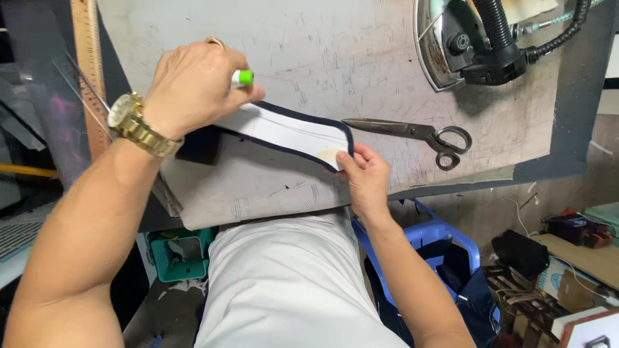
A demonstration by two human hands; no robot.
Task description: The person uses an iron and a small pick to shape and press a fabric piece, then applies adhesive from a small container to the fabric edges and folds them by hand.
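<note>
The left hand (193, 87) is closed around a pen with a green end (242, 78) and rests on the left part of a curved fabric piece (290, 132), white inside with a dark navy border. A gold watch (134, 124) sits on that wrist and a ring (216, 42) on one finger. The right hand (364, 177) pinches the piece's right end between thumb and fingers, at the navy edge. The piece lies across the middle of the table (335, 51), near its front edge, and its left end touches a dark block (200, 145) just under the left hand.

Scissors (412, 134) lie shut on the table to the right of the piece, blades pointing at it, close but apart. An iron (451, 42) with a black hose stands at the far right corner. A wooden ruler (90, 71) runs along the left edge. Below the front edge are a blue stool (429, 235) to the right and a green crate (180, 254) to the left, on the floor.
</note>
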